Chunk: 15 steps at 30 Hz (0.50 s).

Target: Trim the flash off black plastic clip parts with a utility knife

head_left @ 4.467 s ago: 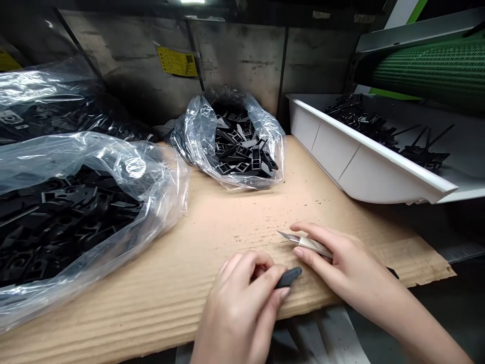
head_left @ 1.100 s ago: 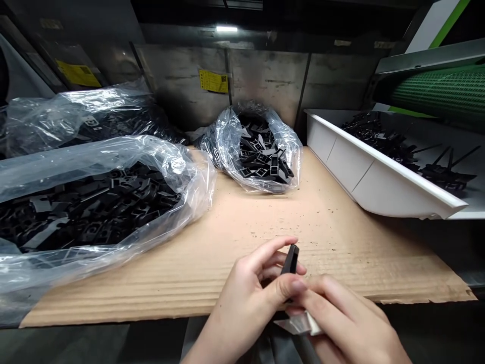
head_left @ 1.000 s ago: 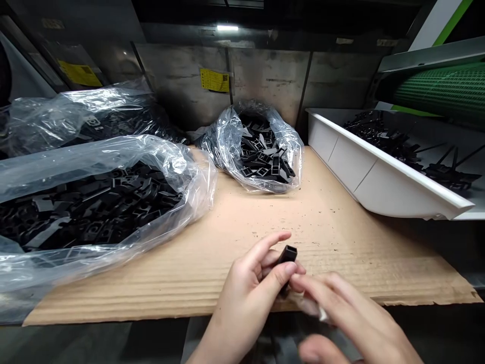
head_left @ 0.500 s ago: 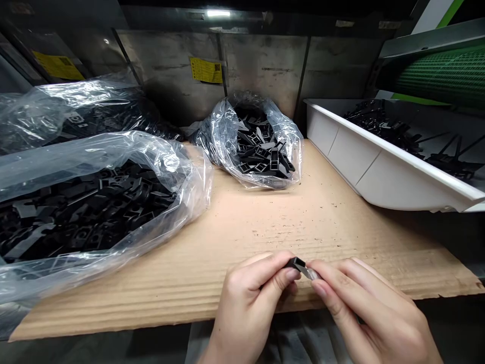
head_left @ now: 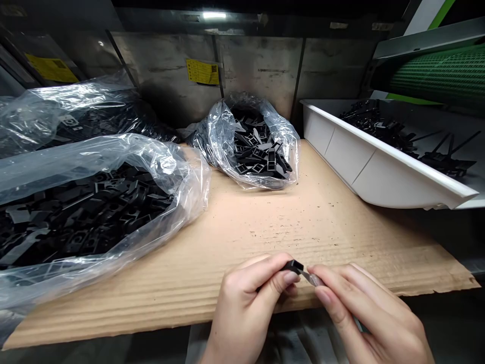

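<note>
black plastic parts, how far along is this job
Looks early. Done, perhaps: black parts in the white tray. In hand: the left hand holds a black plastic part against a craft knife blade pinched by the right hand. Left: the large clear bag and small clear bag, both full.

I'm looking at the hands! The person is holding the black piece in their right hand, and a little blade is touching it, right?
Not quite: the head view shows the black piece in the left hand, not the right. The blade is touching it, and the right hand holds that.
</note>
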Tool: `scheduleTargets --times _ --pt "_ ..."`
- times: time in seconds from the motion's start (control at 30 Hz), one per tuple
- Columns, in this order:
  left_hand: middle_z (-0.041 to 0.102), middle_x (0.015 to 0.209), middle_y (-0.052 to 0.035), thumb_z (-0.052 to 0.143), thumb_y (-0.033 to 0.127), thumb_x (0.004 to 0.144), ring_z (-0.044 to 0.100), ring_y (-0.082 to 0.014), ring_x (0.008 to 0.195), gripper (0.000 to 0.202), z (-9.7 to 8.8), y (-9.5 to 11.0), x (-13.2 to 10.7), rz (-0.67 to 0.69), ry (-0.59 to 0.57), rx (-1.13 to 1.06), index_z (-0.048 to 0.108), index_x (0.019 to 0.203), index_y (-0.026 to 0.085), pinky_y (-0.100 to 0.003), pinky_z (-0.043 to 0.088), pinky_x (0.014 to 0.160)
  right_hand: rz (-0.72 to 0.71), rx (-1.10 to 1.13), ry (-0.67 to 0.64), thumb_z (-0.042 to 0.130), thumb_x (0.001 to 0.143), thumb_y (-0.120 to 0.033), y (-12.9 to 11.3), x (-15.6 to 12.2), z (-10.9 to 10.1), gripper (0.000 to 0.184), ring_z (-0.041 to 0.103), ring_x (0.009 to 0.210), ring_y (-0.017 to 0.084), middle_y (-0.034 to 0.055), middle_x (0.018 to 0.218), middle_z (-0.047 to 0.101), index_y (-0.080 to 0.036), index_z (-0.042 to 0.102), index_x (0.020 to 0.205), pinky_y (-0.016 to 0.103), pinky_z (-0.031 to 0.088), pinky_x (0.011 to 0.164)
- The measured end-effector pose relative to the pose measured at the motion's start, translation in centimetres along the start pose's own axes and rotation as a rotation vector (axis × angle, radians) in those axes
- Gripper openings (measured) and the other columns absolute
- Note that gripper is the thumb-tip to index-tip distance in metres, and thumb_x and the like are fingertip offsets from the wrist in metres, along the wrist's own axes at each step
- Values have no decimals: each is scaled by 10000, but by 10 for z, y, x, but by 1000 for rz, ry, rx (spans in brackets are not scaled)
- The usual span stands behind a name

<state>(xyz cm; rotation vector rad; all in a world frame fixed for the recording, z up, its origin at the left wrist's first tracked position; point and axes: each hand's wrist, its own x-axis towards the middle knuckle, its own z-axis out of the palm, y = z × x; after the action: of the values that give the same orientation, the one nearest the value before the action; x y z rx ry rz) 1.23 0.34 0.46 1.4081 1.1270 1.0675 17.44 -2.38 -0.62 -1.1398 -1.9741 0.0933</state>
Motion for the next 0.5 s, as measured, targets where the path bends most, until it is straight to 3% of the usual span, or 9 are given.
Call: scheduleTargets --times 0.3,0.5 --pt "633 642 -5 586 160 808 598 -138 615 172 -2 -1 4 33 -37 -25 669 658 165 -195 467 577 18 -57 29 523 844 -102 4 -1 8 200 575 642 144 41 722 614 -154 596 1023 252 458 560" --pt "608 644 -16 565 199 831 576 -135 589 184 -6 0 1 -30 -234 -215 659 684 141 -216 457 569 105 -190 73 510 873 -166 19 4 4 159 634 762 179 61 812 673 -153 623 985 271 476 687"
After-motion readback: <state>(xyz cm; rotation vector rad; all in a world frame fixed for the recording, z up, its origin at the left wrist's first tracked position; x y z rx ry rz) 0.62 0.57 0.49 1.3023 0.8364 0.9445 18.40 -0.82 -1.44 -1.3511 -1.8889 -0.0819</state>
